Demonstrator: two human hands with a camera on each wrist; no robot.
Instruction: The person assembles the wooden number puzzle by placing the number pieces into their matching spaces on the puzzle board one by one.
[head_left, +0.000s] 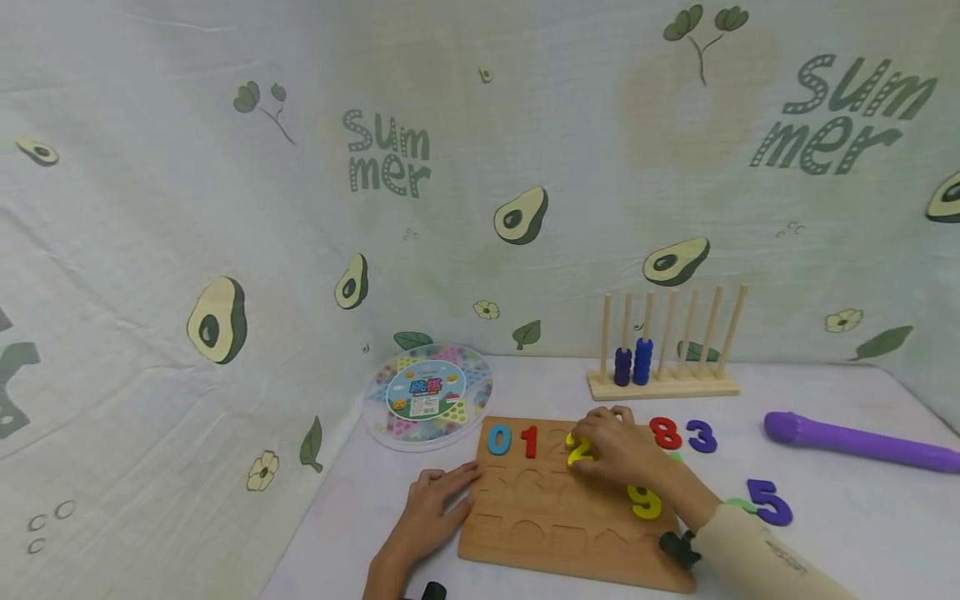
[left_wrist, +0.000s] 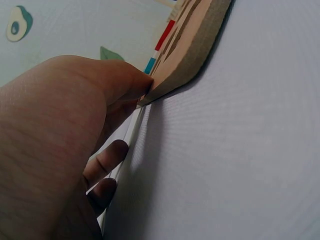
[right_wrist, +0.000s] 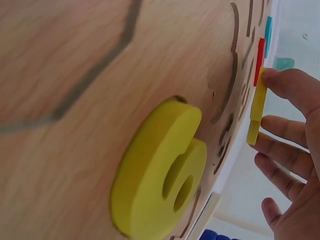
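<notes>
Head view: our right hand (head_left: pixel 618 447) pinched the yellow 2 (head_left: pixel 578 454) over the board (head_left: pixel 525 504), beside a matching recess (head_left: pixel 557 440); our left hand (head_left: pixel 435 512), fingers relaxed, touched the board's edge. We judged placement underway, alignment needed next.

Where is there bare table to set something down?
Bare table lies right of the purple 5, in front of the purple stick. Another patch sits left of the left hand, in front of the round game box. It's crowded around the right hand, with the wooden board below and the red 8 and purple 3 close by.
</notes>
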